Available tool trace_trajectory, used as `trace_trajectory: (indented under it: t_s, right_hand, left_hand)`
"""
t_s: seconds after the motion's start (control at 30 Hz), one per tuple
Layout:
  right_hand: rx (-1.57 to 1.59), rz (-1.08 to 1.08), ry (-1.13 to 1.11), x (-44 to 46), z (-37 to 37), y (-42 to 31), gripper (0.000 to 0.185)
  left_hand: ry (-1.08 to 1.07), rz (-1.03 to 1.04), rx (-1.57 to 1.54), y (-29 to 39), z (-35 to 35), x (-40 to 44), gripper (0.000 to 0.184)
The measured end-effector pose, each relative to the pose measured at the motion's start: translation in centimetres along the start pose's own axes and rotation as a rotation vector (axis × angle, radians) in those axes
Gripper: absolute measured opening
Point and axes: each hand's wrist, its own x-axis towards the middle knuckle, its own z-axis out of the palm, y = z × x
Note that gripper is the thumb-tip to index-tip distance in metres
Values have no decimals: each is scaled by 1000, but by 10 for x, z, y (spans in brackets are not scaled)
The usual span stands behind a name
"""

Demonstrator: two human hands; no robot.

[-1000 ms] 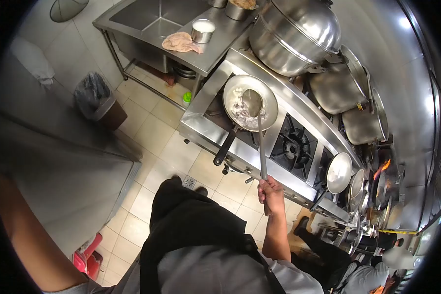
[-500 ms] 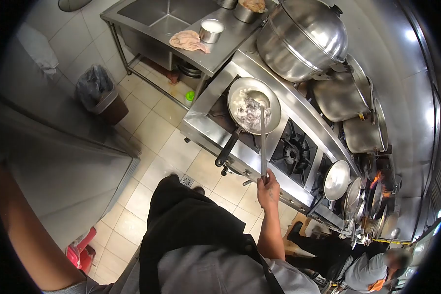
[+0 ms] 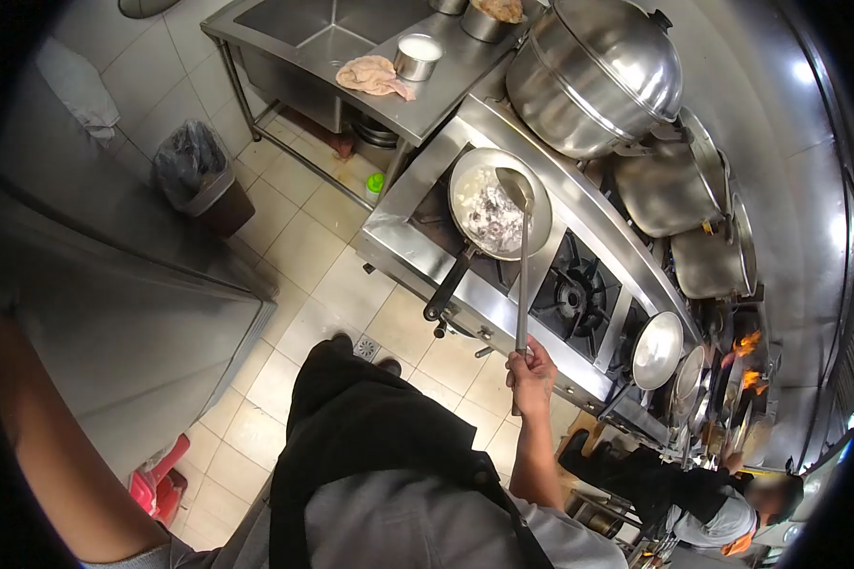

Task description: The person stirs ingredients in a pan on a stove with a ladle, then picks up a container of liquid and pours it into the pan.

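My right hand (image 3: 531, 377) is closed round the handle of a long metal ladle (image 3: 523, 275). The ladle's bowl rests inside a frying pan (image 3: 541, 228), near its far rim, over pale chunks of food (image 3: 493, 213) in whitish liquid. The pan sits on the stove's left burner, its black handle (image 3: 449, 284) pointing towards me, and no hand is on it. Only my left forearm (image 3: 66, 455) shows, at the left edge; that hand is outside the view.
A bare burner (image 3: 572, 294) and another pan (image 3: 657, 351) lie to the right. Large steel pots (image 3: 598, 85) stand behind the stove. A sink counter (image 3: 427, 114) holds a cup (image 3: 417, 57) and a cloth (image 3: 375, 76). Flames (image 3: 750, 346) rise near a co-worker (image 3: 702, 503) at right.
The ladle's bowl has shifted from the middle of the food towards the pan's far right rim. My right hand has moved slightly right and nearer to me. The flames at right have grown.
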Motion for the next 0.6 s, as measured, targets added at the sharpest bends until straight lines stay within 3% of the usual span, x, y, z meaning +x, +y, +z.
trace_trajectory:
  t_s: [0.27,0.6]
  right_hand:
    - [148,108,-149,-11,7,8,39]
    - [263,44,-136,-24,-3,-5,39]
  left_hand:
    - [-15,32,-7,5,-3,2,41]
    - [-38,60,-22,5,-4,0,41]
